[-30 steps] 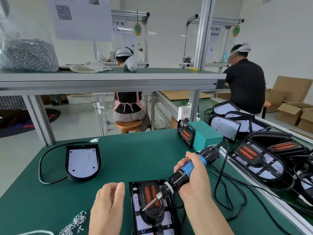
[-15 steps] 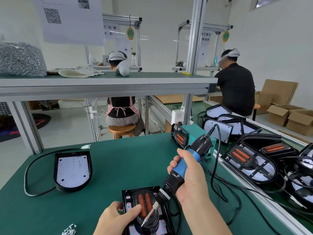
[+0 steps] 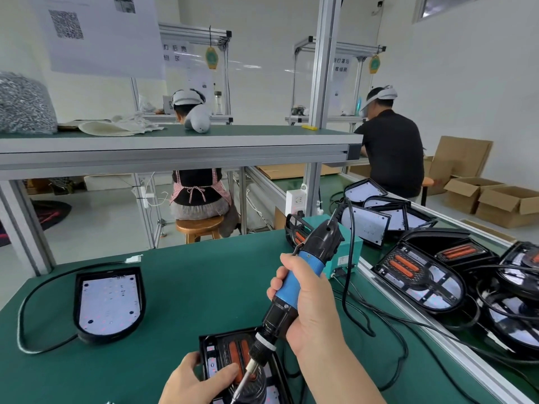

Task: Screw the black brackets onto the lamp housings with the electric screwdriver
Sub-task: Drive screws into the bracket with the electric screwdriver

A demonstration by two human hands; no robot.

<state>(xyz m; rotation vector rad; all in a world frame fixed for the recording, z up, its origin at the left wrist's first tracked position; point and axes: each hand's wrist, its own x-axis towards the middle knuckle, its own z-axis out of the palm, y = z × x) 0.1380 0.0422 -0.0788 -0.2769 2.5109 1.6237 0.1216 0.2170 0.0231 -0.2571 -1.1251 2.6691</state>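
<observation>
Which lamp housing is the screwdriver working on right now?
The lamp housing at bottom centre, beneath the screwdriver tip, left hand holding it; all others lie untouched.

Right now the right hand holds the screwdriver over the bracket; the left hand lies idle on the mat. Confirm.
Head view: the left hand isn't idle; it grips the lamp housing, thumb on the bracket. Right hand holds the screwdriver.
</observation>
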